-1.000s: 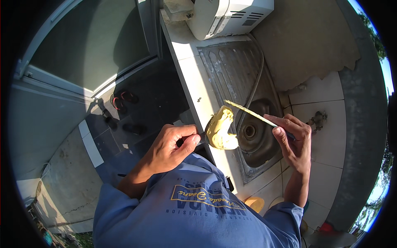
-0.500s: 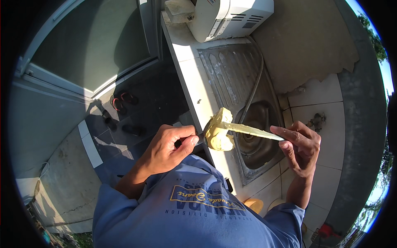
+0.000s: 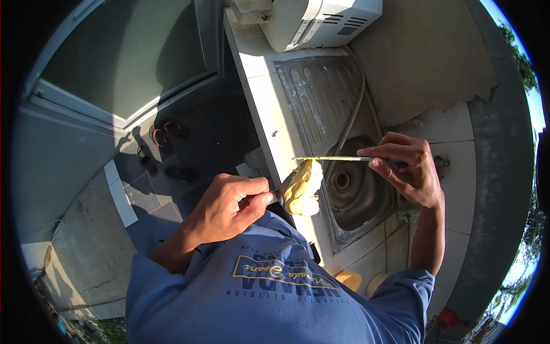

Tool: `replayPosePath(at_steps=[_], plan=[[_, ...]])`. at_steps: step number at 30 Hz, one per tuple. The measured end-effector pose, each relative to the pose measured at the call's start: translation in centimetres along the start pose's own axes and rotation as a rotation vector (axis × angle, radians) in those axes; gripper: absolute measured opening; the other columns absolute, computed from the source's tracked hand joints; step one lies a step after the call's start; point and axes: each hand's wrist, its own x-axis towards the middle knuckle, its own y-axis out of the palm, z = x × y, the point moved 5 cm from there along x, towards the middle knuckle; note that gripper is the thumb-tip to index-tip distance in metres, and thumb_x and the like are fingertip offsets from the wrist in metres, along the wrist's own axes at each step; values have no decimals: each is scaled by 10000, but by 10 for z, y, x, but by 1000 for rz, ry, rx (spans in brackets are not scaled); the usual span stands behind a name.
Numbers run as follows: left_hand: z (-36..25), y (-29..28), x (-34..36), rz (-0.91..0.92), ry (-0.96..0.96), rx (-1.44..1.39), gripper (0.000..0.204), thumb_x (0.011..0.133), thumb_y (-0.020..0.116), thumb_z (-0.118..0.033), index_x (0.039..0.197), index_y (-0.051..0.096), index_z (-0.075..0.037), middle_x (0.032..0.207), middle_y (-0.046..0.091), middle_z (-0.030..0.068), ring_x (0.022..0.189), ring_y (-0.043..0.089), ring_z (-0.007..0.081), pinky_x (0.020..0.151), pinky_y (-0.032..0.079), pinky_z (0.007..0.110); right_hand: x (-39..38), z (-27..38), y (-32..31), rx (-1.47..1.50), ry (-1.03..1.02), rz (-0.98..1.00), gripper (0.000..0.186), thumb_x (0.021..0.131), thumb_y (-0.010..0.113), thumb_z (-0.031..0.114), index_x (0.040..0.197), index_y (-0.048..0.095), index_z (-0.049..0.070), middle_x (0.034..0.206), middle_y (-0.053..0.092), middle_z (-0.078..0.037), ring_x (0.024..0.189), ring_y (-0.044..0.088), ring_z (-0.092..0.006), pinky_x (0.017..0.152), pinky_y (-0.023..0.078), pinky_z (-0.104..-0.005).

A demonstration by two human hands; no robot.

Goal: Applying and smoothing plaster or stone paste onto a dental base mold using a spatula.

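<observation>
In front of my chest, my left hand (image 3: pixel 232 206) is closed round the short handle of a putty knife (image 3: pixel 276 196). A thick lump of yellow paste (image 3: pixel 303 189) covers most of its blade, so the blade's shape is hidden. My right hand (image 3: pixel 404 163) pinches one end of a thin flat spreader (image 3: pixel 332 158), now seen nearly edge-on and smeared with the same paste. The spreader's far end lies across the top of the lump and appears to touch it. Both tools are held over the counter's front strip and the sink's edge.
A steel sink (image 3: pixel 335 243) with a ribbed drainboard is set into the white tiled counter (image 3: pixel 260 86). A grey hose (image 3: pixel 360 106) crosses it. At the back stands a white appliance (image 3: pixel 321 26). A tap (image 3: pixel 442 164) juts from the right wall. Sandals (image 3: pixel 160 137) lie on the dark floor.
My right hand has moved up, and the spreader has turned from showing its flat face to nearly edge-on, at the lump's top. The left hand has barely shifted.
</observation>
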Motion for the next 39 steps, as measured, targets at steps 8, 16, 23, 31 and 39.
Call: replayPosePath(at_steps=[8,16,23,31,39], plan=[[5,-1,1,-11,-50,-15,180,843,560,-52,695,486,19,520,402,102,438,348,151,438,318,287,-5,19,-1,-30,-212,-86,262,740,729,135,1001,706,117,687,590,-44,539,545,-124,450,422,-276],[8,-2,6,-20,-72,-41,182,839,561,-60,702,483,29,520,399,111,448,347,150,447,328,288,-22,43,4,-178,-357,-105,341,669,757,111,1004,710,153,673,566,-1,559,552,-109,454,431,-264],[5,-4,8,10,-87,-32,190,837,562,-69,703,473,31,526,377,107,452,330,160,445,320,286,-15,27,5,-266,-219,-224,334,702,731,95,1033,690,130,692,568,-19,564,530,-131,455,420,-265],[9,-6,9,-30,-73,-7,192,839,553,-64,698,464,31,529,377,106,456,329,155,444,314,280,-29,50,15,-311,-389,-155,396,661,759,102,1049,690,147,694,549,5,575,542,-109,457,439,-253],[7,-4,8,-28,-87,-55,225,852,548,-75,671,451,16,521,340,71,471,316,86,437,293,267,-22,19,9,-220,-134,-288,333,708,716,51,1036,683,96,682,576,-29,546,542,-122,457,434,-259]])
